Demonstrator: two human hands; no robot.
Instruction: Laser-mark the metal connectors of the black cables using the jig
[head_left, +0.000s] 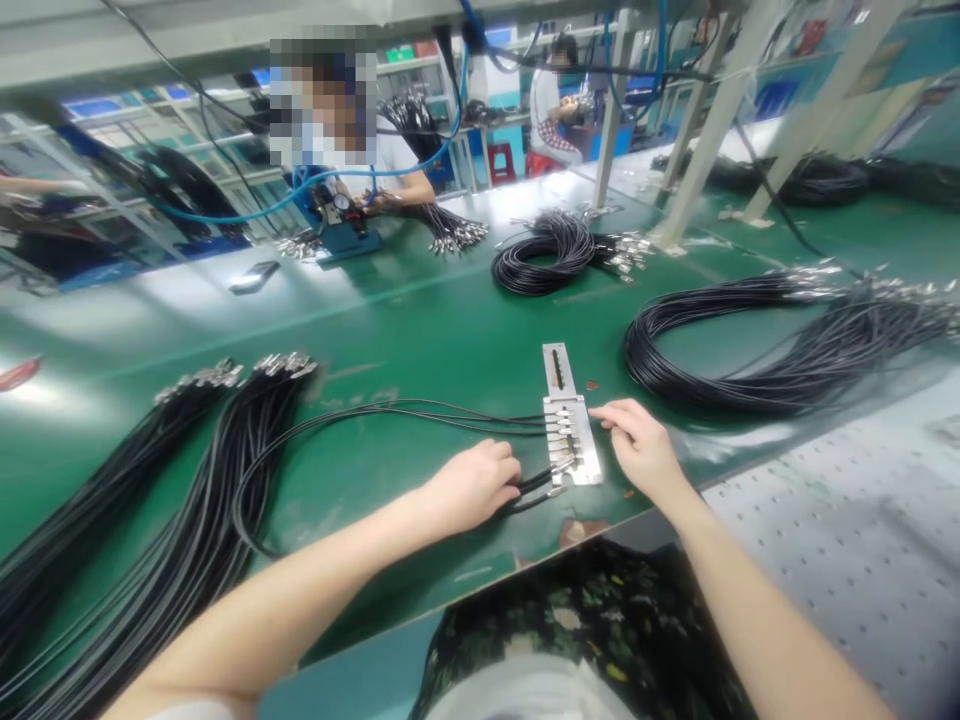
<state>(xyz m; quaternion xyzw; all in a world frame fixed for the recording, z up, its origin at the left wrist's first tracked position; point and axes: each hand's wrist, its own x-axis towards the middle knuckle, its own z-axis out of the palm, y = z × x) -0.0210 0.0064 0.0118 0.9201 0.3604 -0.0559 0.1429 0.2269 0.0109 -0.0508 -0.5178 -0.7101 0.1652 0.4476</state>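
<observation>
A metal fixture block [574, 440] with slots lies on the green bench, its hinged-looking slotted plate [557, 370] extending away at the far end. Black cables [450, 408] with silver end connectors [564, 422] sit in the slots and loop off to the left. At the block's left side my left hand [480, 480] is closed around black cables [536, 482], one with its silver tip at the block and another with its tip just in front. My right hand [634, 440] has its index finger stretched toward the block's right edge, other fingers bent, with nothing visible in it.
Bundles of black cables [247, 460] lie at left; coiled bundles [720, 385] [544, 255] lie at right and behind. Across the bench a person [401, 165] works at a blue device with a gauge [341, 215]. Metal posts [697, 150] stand at the back right.
</observation>
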